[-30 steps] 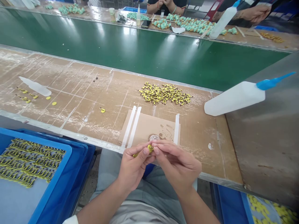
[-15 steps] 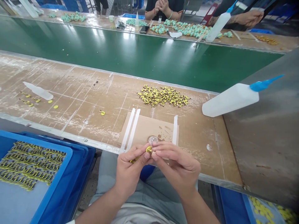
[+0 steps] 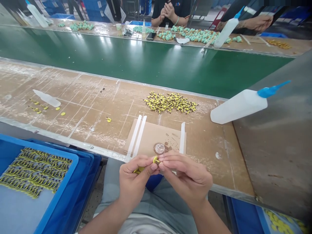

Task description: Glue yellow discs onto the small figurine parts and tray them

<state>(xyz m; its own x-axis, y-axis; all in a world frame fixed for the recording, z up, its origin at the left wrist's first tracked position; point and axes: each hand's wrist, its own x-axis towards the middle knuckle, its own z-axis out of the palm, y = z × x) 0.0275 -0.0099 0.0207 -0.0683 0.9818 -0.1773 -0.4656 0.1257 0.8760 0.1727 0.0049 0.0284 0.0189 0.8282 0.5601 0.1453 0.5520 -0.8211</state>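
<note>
My left hand (image 3: 133, 177) pinches a small yellow disc (image 3: 155, 159) on edge between thumb and forefinger. More yellow discs (image 3: 138, 170) are tucked in its curled fingers. My right hand (image 3: 188, 177) is closed on a tiny yellow-and-dark figure (image 3: 158, 162), mostly covered by the fingertips, which meets the disc's face. Both hands are just over the table's front edge. Right beyond them, a round blob of clear wet glue (image 3: 159, 148) lies on a taped cardboard sheet (image 3: 156, 131). Behind the sheet is a heap of yellow-and-dark figures (image 3: 170, 102).
A white bottle with a blue nozzle (image 3: 240, 106) leans at right by a metal panel (image 3: 280, 136). Joined pieces fill rows in a blue tray (image 3: 75, 162) at left. Yellow discs lie in a bin (image 3: 275, 221) at lower right. Beyond the green belt (image 3: 136, 58), co-workers sit.
The view has shifted slightly. My hands stay together, lowered a little from the glue blob, which shows more fully. The disc and figure are still held together.
</note>
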